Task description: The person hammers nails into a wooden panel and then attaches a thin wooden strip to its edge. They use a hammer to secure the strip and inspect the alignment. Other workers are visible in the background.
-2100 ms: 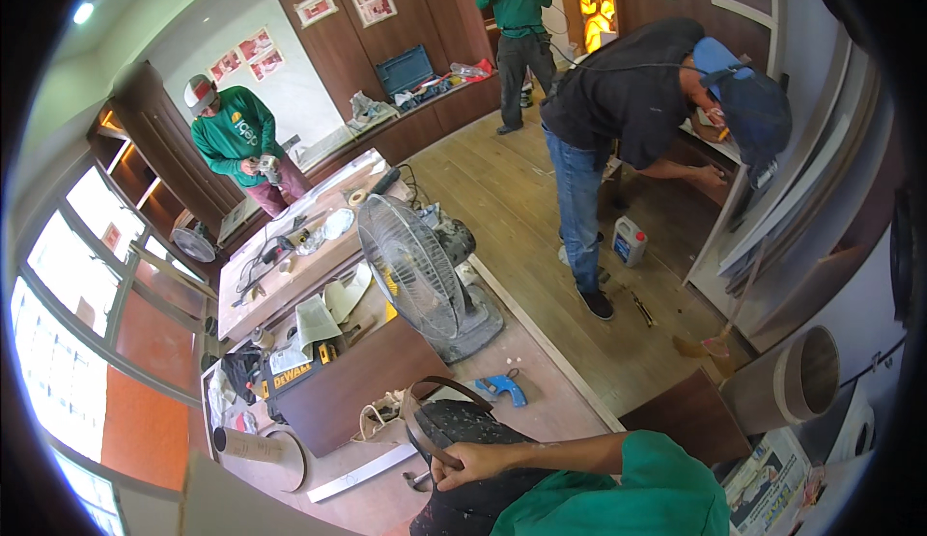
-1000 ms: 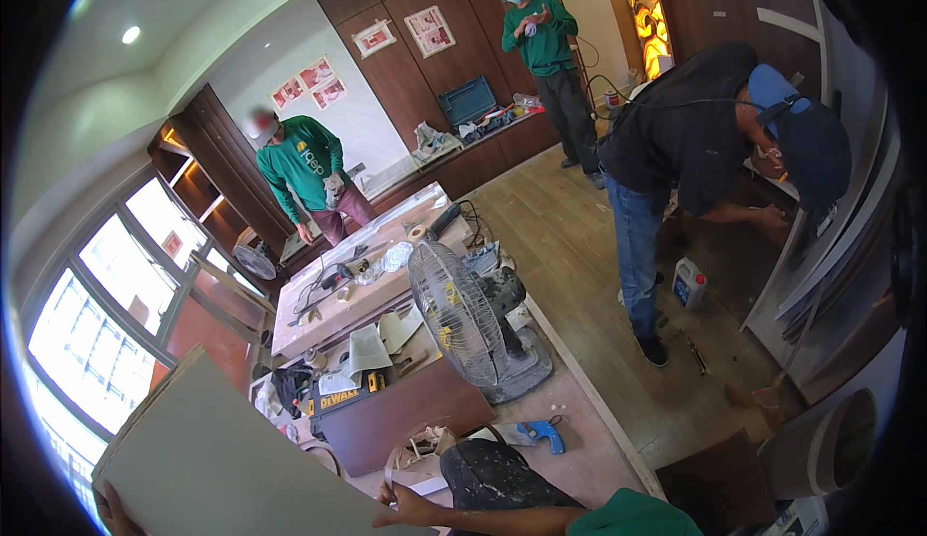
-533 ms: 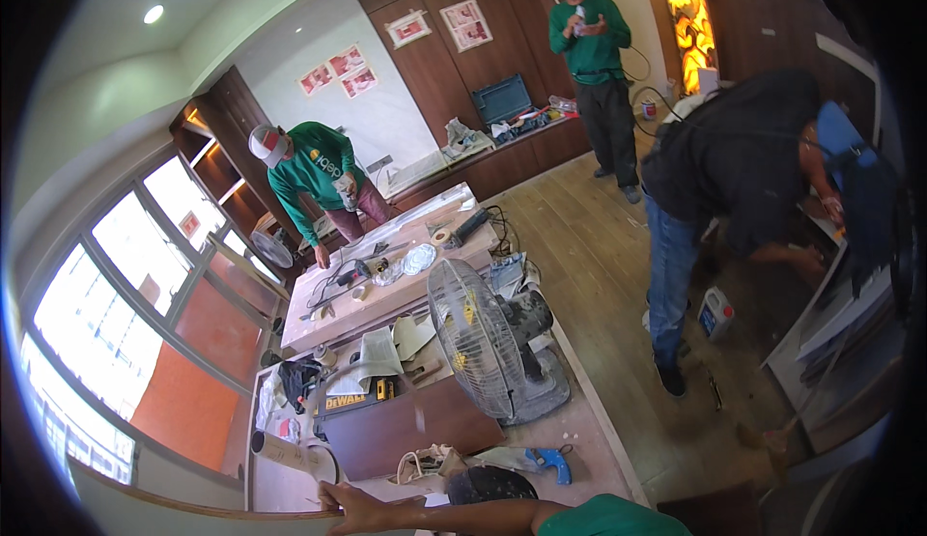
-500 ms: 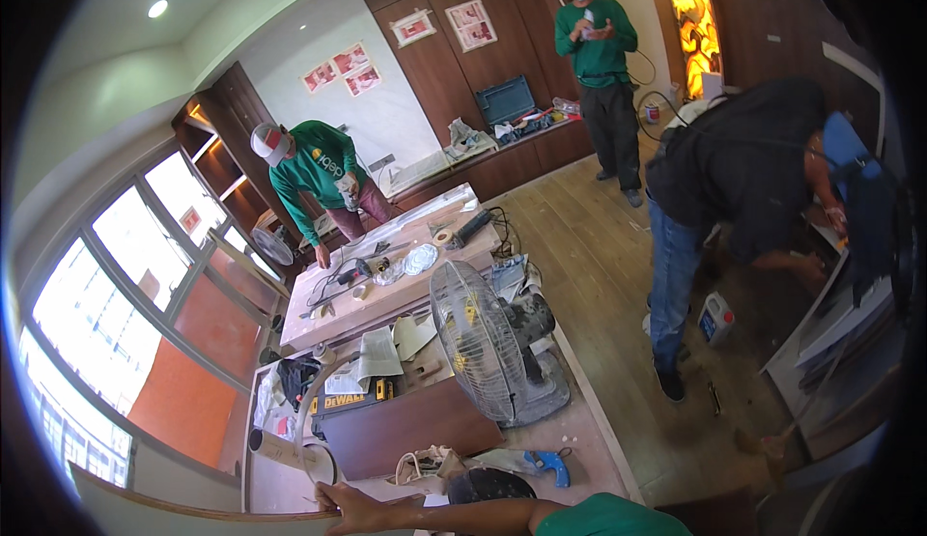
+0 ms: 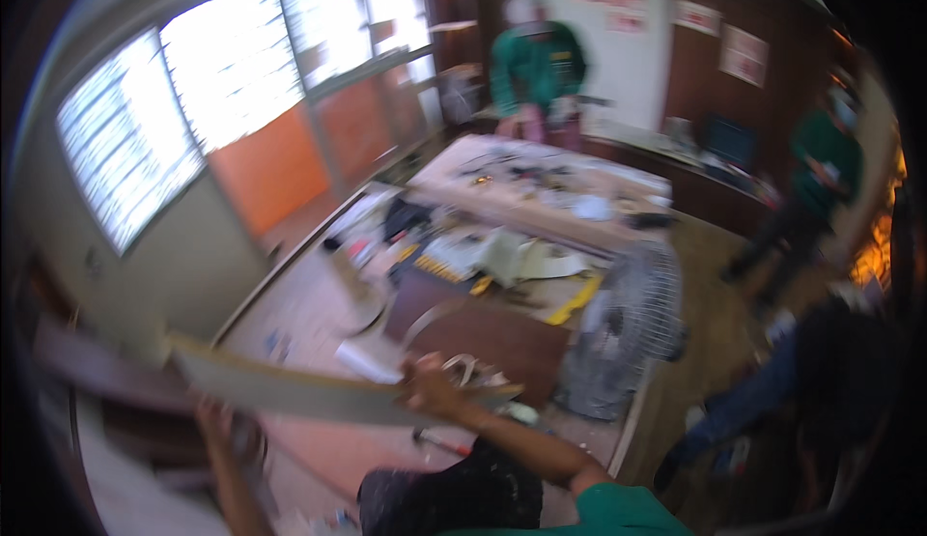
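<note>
A long, thin board (image 5: 299,389) with a pale face and a light brown edge spans the space in front of me, above the near end of the worktable. My right hand (image 5: 430,386) is closed around it toward its right end. At its lower edge, further left, my left hand (image 5: 215,418) grips the board too, though motion blurs the fingers. Just beyond my right hand lie a dark brown panel (image 5: 483,328) and some pale cord (image 5: 470,370). A white roll or tube (image 5: 367,362) rests behind the board.
On the worktable (image 5: 290,319) stands a caged fan (image 5: 628,324), right of papers and a yellow-and-black tool case (image 5: 425,264). A person in green (image 5: 536,68) works at the far end. Another stands back right (image 5: 826,159); a person in dark clothes (image 5: 840,372) bends at the right.
My view has swung left and blurred. The board has come further into view, and my left hand has appeared on it. My right hand still grips it.
</note>
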### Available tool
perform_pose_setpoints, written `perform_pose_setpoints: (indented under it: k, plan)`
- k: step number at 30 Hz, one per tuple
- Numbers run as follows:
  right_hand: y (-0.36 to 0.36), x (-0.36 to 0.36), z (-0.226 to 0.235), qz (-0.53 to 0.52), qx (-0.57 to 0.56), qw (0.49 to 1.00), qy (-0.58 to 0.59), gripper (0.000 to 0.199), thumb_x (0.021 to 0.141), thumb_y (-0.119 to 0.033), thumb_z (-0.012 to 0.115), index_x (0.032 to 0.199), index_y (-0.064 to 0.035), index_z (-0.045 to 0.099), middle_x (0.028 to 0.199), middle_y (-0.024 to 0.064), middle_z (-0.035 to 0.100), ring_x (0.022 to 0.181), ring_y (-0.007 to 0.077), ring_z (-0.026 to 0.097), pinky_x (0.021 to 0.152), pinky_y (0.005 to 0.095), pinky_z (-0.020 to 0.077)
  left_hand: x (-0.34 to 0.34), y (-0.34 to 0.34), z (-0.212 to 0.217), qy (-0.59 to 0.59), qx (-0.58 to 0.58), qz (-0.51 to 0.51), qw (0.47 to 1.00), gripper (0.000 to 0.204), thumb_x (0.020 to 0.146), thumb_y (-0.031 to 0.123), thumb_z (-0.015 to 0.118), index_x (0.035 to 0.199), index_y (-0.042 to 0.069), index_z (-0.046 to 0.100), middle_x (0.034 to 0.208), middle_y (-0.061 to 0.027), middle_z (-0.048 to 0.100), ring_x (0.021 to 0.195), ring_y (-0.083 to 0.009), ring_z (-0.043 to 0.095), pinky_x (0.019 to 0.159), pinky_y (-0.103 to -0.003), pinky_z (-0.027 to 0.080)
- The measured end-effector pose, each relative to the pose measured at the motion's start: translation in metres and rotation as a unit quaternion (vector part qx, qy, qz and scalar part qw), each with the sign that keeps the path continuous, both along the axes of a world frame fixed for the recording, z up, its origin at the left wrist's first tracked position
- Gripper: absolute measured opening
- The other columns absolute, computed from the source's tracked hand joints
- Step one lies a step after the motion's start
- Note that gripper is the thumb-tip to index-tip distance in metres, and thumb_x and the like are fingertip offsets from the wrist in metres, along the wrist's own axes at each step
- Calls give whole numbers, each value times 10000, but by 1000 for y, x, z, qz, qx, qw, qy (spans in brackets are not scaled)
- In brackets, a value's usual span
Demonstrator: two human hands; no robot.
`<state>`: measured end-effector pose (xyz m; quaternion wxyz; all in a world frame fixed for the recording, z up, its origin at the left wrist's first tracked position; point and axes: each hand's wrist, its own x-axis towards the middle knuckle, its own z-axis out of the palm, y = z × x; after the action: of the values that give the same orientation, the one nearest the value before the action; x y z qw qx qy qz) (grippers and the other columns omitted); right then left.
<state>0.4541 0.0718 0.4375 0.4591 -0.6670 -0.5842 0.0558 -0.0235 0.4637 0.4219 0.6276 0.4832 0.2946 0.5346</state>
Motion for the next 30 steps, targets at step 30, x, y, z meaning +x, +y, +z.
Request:
perform_pose_setpoints:
  k: [30]
  plan:
    - [65, -118, -106, 101, -212, 954, -185, 314, 757, -136, 813, 900, -80, 539, 743, 114, 629, 755, 330, 652, 844, 452, 431, -82, -104, -427, -91, -551, 216, 801, 485, 860, 484, 783, 1094, 102, 598, 1077, -107, 598, 927, -284, 624, 766, -402, 606]
